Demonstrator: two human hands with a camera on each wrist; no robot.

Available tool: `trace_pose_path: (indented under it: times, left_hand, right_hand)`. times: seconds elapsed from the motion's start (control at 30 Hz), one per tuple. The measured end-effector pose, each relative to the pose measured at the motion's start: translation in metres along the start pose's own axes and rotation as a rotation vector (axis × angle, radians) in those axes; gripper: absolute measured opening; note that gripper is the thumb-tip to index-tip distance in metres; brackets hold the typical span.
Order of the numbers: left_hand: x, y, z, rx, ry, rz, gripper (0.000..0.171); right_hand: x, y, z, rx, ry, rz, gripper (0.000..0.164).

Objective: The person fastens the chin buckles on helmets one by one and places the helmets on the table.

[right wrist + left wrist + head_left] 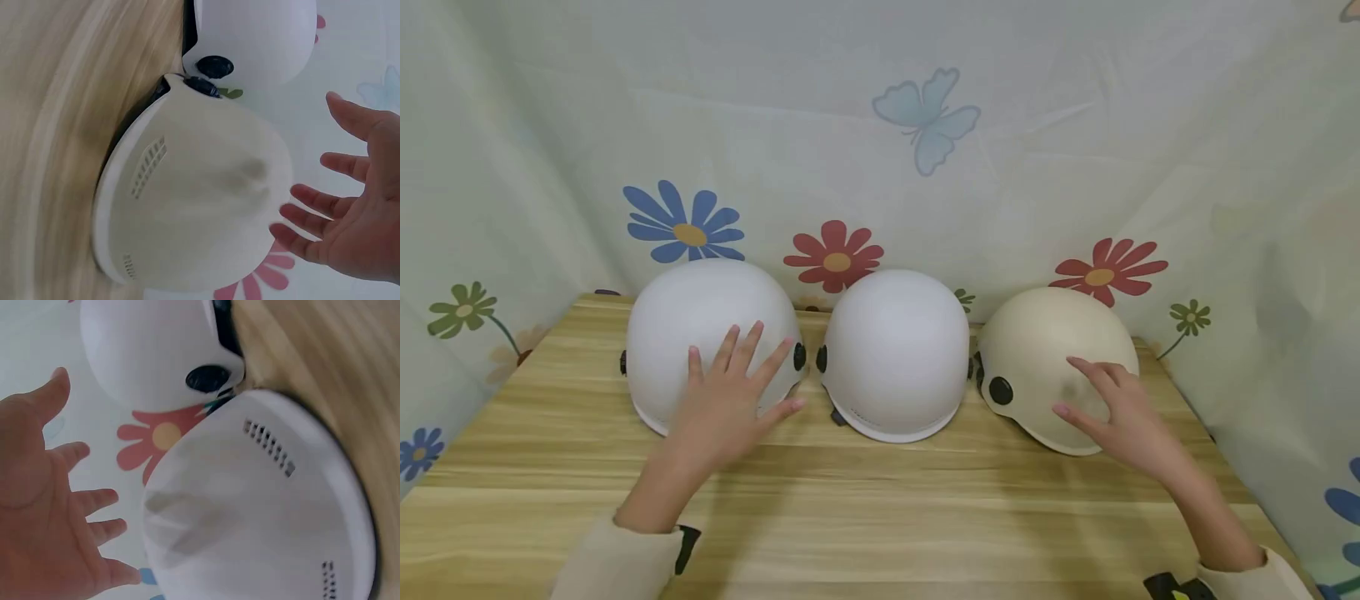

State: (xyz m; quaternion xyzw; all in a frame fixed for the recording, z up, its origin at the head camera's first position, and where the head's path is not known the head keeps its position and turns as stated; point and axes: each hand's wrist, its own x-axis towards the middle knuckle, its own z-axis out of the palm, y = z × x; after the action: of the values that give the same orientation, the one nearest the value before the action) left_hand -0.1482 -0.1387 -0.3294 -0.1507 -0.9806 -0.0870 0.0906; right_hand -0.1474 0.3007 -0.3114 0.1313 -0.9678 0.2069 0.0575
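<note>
Three helmets stand in a row on the wooden table. In the head view a white helmet (715,300) is at the left, another white helmet (898,358) in the middle, and a cream helmet (1045,342) at the right. My left hand (722,408) is spread in front of the left helmet; the left wrist view shows a gap between its fingertips and the shell (250,519). With thumb and fingers apart, my right hand (1131,417) hovers by the cream helmet, its fingertips near the shell (200,206) in the right wrist view. Neither hand holds anything.
The wooden table (865,517) runs toward me in front of the helmets. Behind and beside it hangs a pale curtain (1037,125) printed with flowers and a butterfly. Black round side knobs (1001,390) stick out where neighbouring helmets stand close together.
</note>
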Motion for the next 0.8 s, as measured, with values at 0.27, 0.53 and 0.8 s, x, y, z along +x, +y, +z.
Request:
trace_pose_path:
  times: [0.27,0.53,0.8]
  left_hand:
    - [0.001,0.007,0.025,-0.198,0.038,0.076,0.075]
    - [0.000,0.022,0.035,-0.349,0.050,0.102,0.075]
    - [0.000,0.039,0.043,-0.497,0.054,0.152,0.073]
  right_hand:
    - [-0.016,0.034,-0.008,0.235,-0.073,0.202,0.058]
    - [-0.028,0.070,-0.001,0.419,-0.107,0.322,0.058]
    - [-0.035,0.096,0.009,0.611,-0.129,0.384,0.063]
